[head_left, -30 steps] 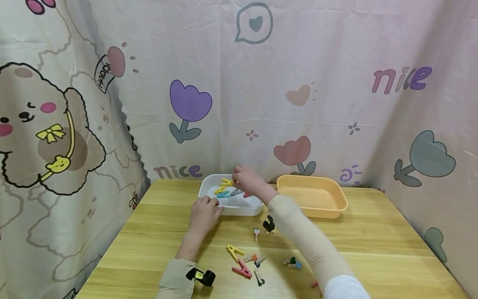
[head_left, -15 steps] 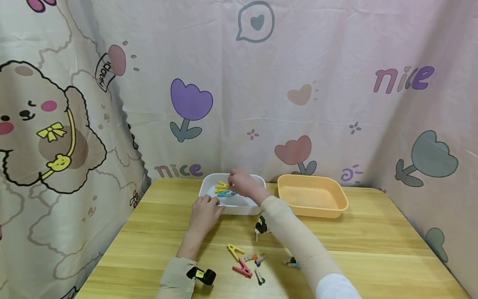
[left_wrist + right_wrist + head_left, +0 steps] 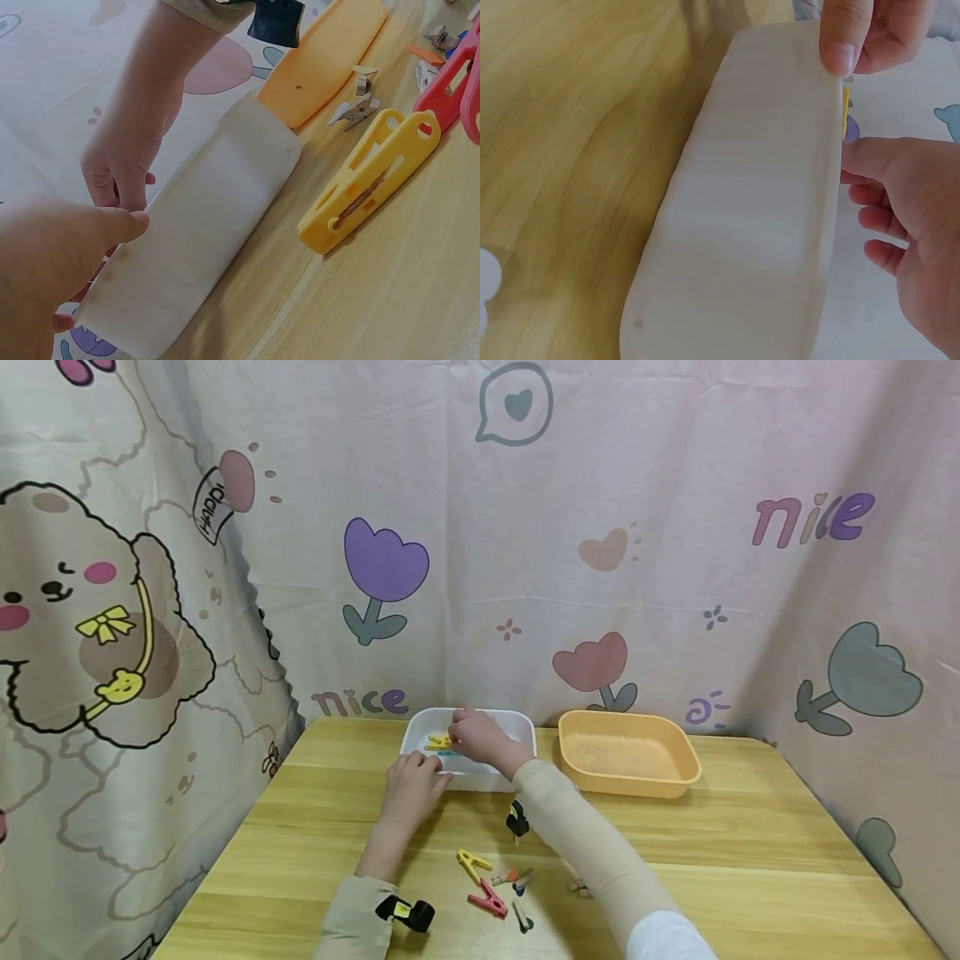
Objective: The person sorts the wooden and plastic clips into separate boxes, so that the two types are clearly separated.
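Note:
My left hand (image 3: 411, 789) grips the near rim of a white plastic tray (image 3: 487, 782), thumb on the outer wall and fingers over the edge, as the left wrist view shows. Inside the tray, my right hand (image 3: 483, 739) reaches down beside yellow clothespins (image 3: 438, 742) and a light-blue one (image 3: 446, 752). From the right wrist view, the right hand's (image 3: 926, 210) lower fingers are loosely curled, while its thumb and index tips meet the rim line near a sliver of yellow (image 3: 845, 112). I cannot tell whether those tips pinch a clothespin.
An orange tray (image 3: 630, 785) stands right of the white one. Nearer on the wooden table (image 3: 300, 860) lie a yellow clothespin (image 3: 472, 864), a red clothespin (image 3: 489, 902) and several mini wooden pegs (image 3: 521, 914). A printed curtain (image 3: 465, 568) hangs close behind the trays.
My right hand has moved left and slightly lower within the white tray, covering more of the clothespins. The yellow clothespins in it have shifted a little left. My left hand stays at the rim.

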A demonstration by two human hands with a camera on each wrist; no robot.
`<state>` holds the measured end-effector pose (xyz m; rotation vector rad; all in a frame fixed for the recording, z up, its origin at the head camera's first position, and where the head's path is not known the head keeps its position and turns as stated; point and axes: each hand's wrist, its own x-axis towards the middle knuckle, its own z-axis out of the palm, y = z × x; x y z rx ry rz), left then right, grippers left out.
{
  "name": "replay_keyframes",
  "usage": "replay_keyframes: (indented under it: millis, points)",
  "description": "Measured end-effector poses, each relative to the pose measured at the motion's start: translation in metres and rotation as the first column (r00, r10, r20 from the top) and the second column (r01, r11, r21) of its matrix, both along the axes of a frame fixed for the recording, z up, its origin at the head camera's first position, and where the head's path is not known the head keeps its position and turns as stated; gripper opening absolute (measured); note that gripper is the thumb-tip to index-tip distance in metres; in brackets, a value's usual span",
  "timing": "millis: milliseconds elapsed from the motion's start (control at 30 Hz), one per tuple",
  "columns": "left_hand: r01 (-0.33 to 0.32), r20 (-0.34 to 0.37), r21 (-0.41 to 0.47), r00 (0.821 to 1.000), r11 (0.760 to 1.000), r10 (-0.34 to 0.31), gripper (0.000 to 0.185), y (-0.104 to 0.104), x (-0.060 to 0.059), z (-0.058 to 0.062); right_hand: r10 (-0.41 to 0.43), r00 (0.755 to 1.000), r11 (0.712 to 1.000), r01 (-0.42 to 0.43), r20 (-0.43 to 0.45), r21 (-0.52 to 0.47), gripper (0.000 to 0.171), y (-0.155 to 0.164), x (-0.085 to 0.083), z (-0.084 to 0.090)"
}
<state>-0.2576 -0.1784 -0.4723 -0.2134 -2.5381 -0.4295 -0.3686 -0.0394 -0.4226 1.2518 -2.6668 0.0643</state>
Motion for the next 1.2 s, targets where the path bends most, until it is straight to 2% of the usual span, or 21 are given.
replay_keyframes:
  millis: [133, 300, 467, 633, 933, 1200]
  points:
    - [0.000, -0.012, 0.002, 1.000, 1.000, 0.000, 0.023, 0.000, 0.000, 0.000, -0.023, 1.000, 1.000, 0.023, -0.002, 0.005, 0.014, -0.002, 0.000, -0.002]
    - [-0.002, -0.049, -0.011, 0.999, 1.000, 0.002, 0.024, 0.000, 0.000, -0.002, -0.075, 0.997, 0.997, 0.075, -0.005, 0.012, 0.027, -0.003, 0.001, -0.002]
    - [-0.008, -0.047, -0.018, 0.999, 1.000, 0.007, 0.025, 0.000, 0.001, -0.002, -0.112, 0.994, 0.994, 0.112, 0.001, 0.012, 0.034, -0.002, 0.004, -0.002]
    - [-0.011, -0.034, -0.016, 0.999, 1.000, 0.010, 0.026, 0.000, 0.001, -0.001, -0.106, 0.994, 0.994, 0.107, 0.010, -0.019, 0.033, 0.002, 0.005, -0.002]
    - [-0.014, -0.012, -0.012, 1.000, 1.000, 0.014, 0.025, 0.002, 0.002, 0.002, -0.084, 0.995, 0.996, 0.083, -0.060, -0.028, 0.027, 0.016, 0.006, -0.002]
    - [-0.014, 0.038, 0.004, 0.999, 1.000, 0.014, 0.025, 0.000, 0.002, 0.002, -0.074, 0.992, 0.997, 0.071, -0.101, -0.039, 0.024, 0.033, 0.009, 0.001]
